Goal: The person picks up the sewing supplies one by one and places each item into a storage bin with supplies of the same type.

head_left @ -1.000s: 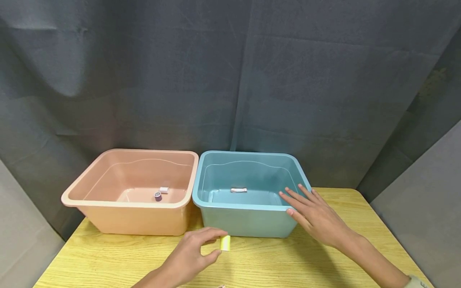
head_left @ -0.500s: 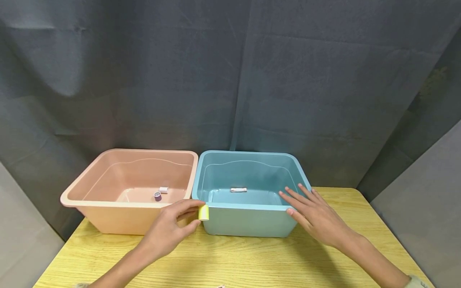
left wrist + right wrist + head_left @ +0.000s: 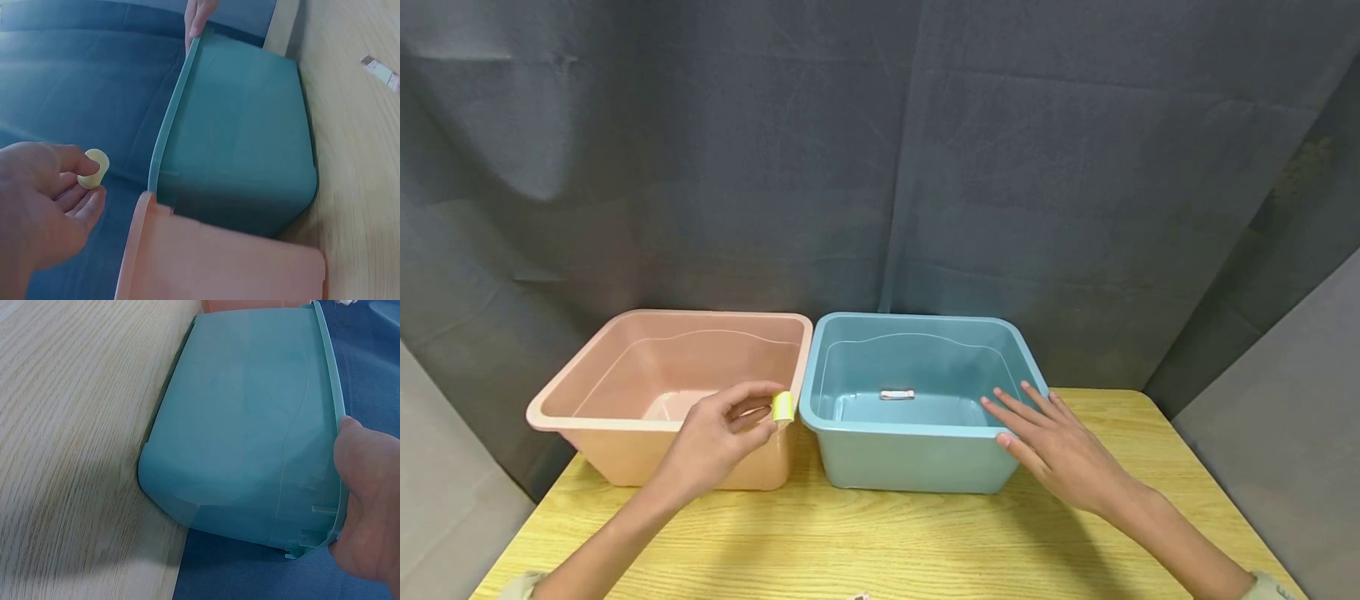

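Our left hand (image 3: 715,437) pinches the yellow roll (image 3: 782,407) at its fingertips; our right hand (image 3: 1052,446) rests, fingers spread, on the blue bin (image 3: 917,462).

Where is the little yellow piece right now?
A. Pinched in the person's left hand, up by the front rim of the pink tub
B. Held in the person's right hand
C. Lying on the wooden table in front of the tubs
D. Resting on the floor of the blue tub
A: the left hand pinches the yellow piece at the front rim of the pink tub, while the right hand rests on the blue tub.
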Motion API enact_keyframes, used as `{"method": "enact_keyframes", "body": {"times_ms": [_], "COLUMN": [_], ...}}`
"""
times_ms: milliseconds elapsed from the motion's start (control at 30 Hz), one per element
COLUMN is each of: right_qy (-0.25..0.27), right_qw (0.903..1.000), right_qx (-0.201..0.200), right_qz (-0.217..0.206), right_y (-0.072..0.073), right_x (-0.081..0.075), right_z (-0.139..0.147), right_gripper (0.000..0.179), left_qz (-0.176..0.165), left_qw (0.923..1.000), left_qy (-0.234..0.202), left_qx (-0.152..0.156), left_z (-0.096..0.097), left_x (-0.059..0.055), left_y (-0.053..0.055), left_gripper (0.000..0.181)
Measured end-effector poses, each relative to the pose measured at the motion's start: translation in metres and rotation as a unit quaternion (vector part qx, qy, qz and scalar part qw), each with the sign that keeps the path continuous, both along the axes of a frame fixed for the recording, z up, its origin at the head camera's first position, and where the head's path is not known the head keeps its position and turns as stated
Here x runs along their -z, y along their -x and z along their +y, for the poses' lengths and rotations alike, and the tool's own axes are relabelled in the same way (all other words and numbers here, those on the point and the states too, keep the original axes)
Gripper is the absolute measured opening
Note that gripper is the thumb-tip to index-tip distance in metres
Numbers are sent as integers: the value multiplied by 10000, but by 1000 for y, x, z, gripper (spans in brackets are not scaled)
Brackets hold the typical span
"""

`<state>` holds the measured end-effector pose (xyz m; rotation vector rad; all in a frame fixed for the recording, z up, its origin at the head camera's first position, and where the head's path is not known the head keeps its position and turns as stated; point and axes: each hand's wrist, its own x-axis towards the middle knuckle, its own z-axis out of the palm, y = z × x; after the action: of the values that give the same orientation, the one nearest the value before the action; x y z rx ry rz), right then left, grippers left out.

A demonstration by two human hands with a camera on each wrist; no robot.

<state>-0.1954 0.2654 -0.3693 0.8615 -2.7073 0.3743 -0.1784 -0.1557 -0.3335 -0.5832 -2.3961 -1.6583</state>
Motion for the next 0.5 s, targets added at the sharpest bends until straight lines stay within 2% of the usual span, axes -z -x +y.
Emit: {"method": "enact_keyframes", "body": {"times_ms": [233, 500], "right_qy": [-60, -59], "right_qw": [10000, 9999], "right_qx": [-13, -25], "right_qz": [54, 79], "right_y": [1, 1], "right_x": [1, 1], "right_z": [0, 0], "right_gripper": [45, 45], "left_qz": [-294, -765], "left_qw": [9995, 9965], "left_qy": [-65, -125], "left_qx": [-60, -298], "left_z": [-19, -37], "left_x": [-4, -7], "left_y": [10, 19], "left_gripper": [38, 40]}}
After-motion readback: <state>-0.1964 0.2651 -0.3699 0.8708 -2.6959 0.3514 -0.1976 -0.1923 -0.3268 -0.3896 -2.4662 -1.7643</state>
